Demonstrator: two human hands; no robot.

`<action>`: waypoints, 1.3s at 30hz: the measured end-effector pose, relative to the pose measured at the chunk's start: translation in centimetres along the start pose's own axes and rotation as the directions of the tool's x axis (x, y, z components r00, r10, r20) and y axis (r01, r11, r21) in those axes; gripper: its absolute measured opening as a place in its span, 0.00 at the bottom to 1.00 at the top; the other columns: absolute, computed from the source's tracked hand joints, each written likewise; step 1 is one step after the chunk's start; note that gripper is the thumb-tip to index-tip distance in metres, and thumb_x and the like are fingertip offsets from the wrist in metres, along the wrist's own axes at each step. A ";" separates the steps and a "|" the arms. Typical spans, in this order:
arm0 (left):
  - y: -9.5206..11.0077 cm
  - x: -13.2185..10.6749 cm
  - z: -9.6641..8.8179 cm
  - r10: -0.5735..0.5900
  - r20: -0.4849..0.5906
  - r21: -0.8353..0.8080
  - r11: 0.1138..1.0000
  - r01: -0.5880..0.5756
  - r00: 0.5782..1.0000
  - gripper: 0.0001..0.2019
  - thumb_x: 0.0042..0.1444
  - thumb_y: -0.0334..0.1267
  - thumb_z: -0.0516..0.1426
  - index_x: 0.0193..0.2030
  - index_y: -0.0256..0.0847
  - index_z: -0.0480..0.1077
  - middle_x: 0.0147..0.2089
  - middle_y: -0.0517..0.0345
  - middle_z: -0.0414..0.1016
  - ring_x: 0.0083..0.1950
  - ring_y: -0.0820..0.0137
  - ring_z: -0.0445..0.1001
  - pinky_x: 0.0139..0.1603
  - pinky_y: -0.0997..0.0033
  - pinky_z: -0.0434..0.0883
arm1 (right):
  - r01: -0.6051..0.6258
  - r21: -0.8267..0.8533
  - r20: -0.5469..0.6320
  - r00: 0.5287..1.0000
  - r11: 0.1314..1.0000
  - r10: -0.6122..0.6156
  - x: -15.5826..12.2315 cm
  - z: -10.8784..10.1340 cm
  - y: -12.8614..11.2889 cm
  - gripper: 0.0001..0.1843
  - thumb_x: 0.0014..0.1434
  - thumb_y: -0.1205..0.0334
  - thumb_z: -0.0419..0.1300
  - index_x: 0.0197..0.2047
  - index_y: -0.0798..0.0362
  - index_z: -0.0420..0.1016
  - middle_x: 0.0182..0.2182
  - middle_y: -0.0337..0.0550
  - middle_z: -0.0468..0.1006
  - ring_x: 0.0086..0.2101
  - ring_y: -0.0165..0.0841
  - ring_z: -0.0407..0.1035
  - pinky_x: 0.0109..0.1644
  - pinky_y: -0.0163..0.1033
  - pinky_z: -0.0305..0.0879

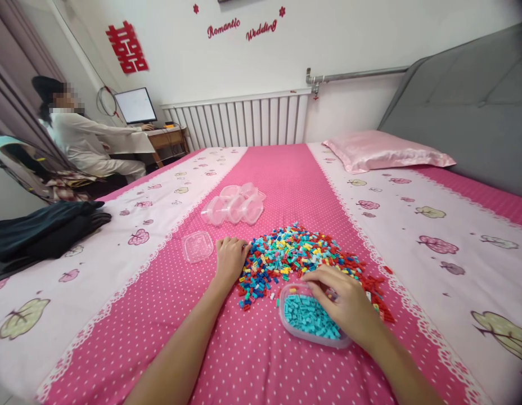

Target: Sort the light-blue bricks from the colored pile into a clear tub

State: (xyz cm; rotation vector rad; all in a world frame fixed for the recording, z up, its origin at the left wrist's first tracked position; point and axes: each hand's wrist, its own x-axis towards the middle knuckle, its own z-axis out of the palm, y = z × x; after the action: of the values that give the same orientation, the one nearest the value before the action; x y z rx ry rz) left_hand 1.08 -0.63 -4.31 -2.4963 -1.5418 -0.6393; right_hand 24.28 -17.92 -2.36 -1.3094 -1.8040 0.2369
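A loose heap of small toy building bricks [286, 250] in many colours is spread on the pink bedspread. At the heap's left edge lies my left hand [231, 256], fingers curled down and their tips hidden; whether they hold anything does not show. My right hand [339, 292] is over a clear plastic box [286, 323], its thumb and forefinger pinched together above the rim. Anything in that pinch is too small to make out. Turquoise bricks [307, 315] fill much of the box, partly covered by my right hand.
A clear lid [197, 246] lies left of my left hand. Several clear plastic boxes [235, 205] are grouped beyond the heap. A pink pillow [387, 151] is at the far right, dark clothing [45, 230] at the left edge. A person [84, 132] sits at a desk with a monitor [135, 106].
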 end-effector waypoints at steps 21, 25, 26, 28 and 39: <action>0.4 0.4 -1.2 0.019 -0.066 -0.139 0.990 -0.028 0.998 0.07 0.63 0.39 0.57 0.35 0.42 0.75 0.37 0.54 0.79 0.44 0.59 0.71 0.51 0.56 0.56 | -0.015 0.004 0.005 1.000 1.000 0.015 0.0 -0.4 -0.3 0.09 0.68 0.64 0.54 0.41 0.48 0.76 0.35 0.40 0.77 0.37 0.34 0.73 0.41 0.38 0.66; 1.8 -0.6 -2.8 0.058 -0.127 -0.268 0.959 -0.091 0.990 0.07 0.64 0.40 0.57 0.37 0.42 0.74 0.38 0.55 0.79 0.43 0.62 0.72 0.51 0.58 0.57 | -0.025 0.012 -0.010 1.000 1.000 0.025 0.1 -0.7 -0.6 0.09 0.69 0.64 0.53 0.43 0.48 0.76 0.37 0.41 0.78 0.38 0.34 0.73 0.43 0.39 0.67; 2.4 -1.1 -3.2 0.085 -0.132 -0.303 0.945 -0.121 0.988 0.07 0.64 0.40 0.57 0.37 0.42 0.74 0.38 0.56 0.80 0.42 0.63 0.73 0.50 0.59 0.58 | -0.037 0.012 -0.014 0.999 0.999 0.037 0.2 -0.7 -0.7 0.09 0.69 0.63 0.53 0.46 0.48 0.75 0.38 0.41 0.78 0.37 0.34 0.73 0.42 0.39 0.67; 3.8 -2.2 -4.0 0.161 -0.124 -0.373 0.907 -0.196 0.979 0.07 0.64 0.40 0.57 0.36 0.43 0.74 0.38 0.58 0.80 0.40 0.65 0.73 0.48 0.62 0.60 | -0.055 0.015 -0.014 0.998 0.998 0.055 0.3 -0.7 -0.8 0.11 0.69 0.62 0.54 0.52 0.47 0.73 0.38 0.41 0.78 0.35 0.34 0.73 0.41 0.39 0.68; 7.5 -4.2 -4.2 0.434 -0.104 -0.690 0.617 -0.379 0.895 0.04 0.63 0.37 0.58 0.38 0.42 0.73 0.34 0.59 0.77 0.38 0.67 0.71 0.45 0.64 0.61 | 0.065 0.057 0.014 0.998 0.996 -0.066 0.6 -0.2 -1.3 0.04 0.67 0.64 0.60 0.38 0.49 0.75 0.35 0.38 0.80 0.38 0.33 0.74 0.45 0.39 0.67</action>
State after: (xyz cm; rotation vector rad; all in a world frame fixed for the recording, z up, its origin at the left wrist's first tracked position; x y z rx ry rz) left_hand 4.82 -8.97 -1.53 -3.2865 -0.7180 -1.2368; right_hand 23.48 -18.07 -1.14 -1.2098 -1.8372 0.2604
